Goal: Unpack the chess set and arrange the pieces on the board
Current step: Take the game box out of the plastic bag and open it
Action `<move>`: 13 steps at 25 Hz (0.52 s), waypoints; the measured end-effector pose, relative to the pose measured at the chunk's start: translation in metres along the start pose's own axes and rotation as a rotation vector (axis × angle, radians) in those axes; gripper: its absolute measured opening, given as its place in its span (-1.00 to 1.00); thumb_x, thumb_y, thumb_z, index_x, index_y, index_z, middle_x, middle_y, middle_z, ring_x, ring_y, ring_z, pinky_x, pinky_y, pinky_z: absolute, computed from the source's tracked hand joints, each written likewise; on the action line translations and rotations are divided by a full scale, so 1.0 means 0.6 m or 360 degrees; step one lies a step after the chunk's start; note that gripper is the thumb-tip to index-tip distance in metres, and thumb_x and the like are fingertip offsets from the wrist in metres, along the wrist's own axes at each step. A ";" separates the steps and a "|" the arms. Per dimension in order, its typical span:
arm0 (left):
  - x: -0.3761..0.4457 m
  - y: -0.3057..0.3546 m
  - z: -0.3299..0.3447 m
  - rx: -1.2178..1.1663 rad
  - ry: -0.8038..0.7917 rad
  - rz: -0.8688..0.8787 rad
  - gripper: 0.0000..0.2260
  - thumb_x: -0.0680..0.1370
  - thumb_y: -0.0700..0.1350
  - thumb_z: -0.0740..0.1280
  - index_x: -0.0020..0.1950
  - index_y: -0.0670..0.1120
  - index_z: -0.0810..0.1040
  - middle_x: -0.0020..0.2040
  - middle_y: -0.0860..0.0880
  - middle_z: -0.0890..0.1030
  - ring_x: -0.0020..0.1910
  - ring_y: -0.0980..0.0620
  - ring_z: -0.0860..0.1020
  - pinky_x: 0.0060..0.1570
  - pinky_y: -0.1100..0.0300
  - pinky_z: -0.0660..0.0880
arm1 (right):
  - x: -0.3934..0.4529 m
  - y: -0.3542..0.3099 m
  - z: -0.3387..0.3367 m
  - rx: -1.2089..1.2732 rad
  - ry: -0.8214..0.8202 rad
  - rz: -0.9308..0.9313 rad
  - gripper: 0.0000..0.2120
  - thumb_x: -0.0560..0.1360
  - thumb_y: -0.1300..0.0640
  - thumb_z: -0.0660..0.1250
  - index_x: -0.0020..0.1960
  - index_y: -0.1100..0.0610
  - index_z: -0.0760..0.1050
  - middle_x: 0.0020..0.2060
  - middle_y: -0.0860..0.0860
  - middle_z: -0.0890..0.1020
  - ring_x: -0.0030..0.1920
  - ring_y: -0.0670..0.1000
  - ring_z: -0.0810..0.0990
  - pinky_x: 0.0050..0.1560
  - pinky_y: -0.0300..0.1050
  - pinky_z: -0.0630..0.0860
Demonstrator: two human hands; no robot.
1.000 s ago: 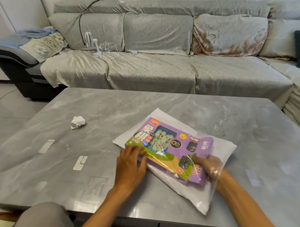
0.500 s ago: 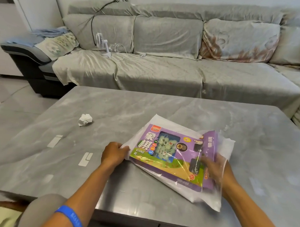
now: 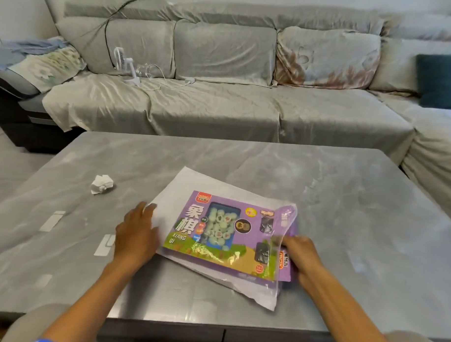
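A purple chess set box point(image 3: 232, 235) with a window showing pale green pieces lies on the grey table point(image 3: 345, 213), partly inside a clear and white plastic bag point(image 3: 183, 184). My left hand point(image 3: 136, 234) lies flat on the bag's left edge, fingers straight. At the box's right end, my right hand point(image 3: 299, 255) grips the box where it sticks out of the bag's open mouth.
A crumpled white tissue point(image 3: 102, 184) lies on the table to the left. Pale tape strips point(image 3: 51, 221) mark the table's left part. Behind the table runs a grey covered sofa point(image 3: 221, 106) with a small white fan point(image 3: 126, 65) and a cable.
My left hand let go of the bag's corner and now lies flat on its left edge. The box has slid further right out of the bag with my right hand.
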State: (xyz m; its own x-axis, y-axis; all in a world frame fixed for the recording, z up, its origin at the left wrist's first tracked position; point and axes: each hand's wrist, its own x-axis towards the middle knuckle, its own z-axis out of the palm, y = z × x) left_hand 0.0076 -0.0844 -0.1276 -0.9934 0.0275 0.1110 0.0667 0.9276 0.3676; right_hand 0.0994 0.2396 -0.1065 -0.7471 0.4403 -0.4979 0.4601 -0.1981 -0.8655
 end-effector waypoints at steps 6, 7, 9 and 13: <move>0.002 0.006 0.021 -0.0414 -0.0483 0.0174 -0.67 0.64 0.10 0.06 0.33 0.07 0.43 0.38 0.07 0.45 0.36 0.00 0.40 0.37 0.07 0.26 | -0.016 0.006 -0.038 0.0086 0.0160 0.0129 -0.95 0.37 0.35 0.38 -0.16 0.31 0.56 -0.39 0.20 0.65 -0.48 0.09 0.61 -0.50 -0.20 0.51; 0.001 0.001 0.019 -0.0421 -0.0484 0.0213 -0.75 0.65 0.08 0.07 0.25 0.14 0.44 0.33 0.08 0.48 0.34 0.02 0.42 0.36 0.05 0.26 | -0.020 0.010 -0.047 0.0100 0.0152 0.0146 -0.97 0.39 0.36 0.37 -0.17 0.29 0.55 -0.41 0.17 0.64 -0.50 0.07 0.60 -0.54 -0.23 0.49; 0.001 0.003 0.016 -0.0428 -0.0521 0.0274 -0.86 0.66 0.04 0.07 0.13 0.23 0.38 0.27 0.11 0.47 0.33 0.03 0.40 0.36 0.02 0.21 | -0.028 0.017 -0.058 0.0139 0.0117 0.0180 -0.95 0.40 0.36 0.37 -0.14 0.27 0.54 -0.40 0.16 0.65 -0.45 0.08 0.62 -0.49 -0.19 0.52; 0.001 0.002 0.031 -0.0289 -0.0608 0.0263 -0.63 0.67 0.05 -0.01 0.45 0.09 0.30 0.52 0.09 0.21 0.53 0.06 0.09 0.47 -0.01 -0.09 | -0.031 0.010 -0.042 0.0277 0.0151 0.0104 -0.91 0.39 0.35 0.40 -0.10 0.26 0.55 -0.35 0.18 0.67 -0.37 0.13 0.64 -0.32 -0.04 0.59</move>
State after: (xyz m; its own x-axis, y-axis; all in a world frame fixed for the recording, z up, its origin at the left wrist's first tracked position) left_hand 0.0054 -0.0760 -0.1443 -0.9288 0.3371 -0.1542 0.2089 0.8195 0.5336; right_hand 0.1284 0.2525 -0.1013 -0.6661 0.5001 -0.5533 0.4102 -0.3739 -0.8318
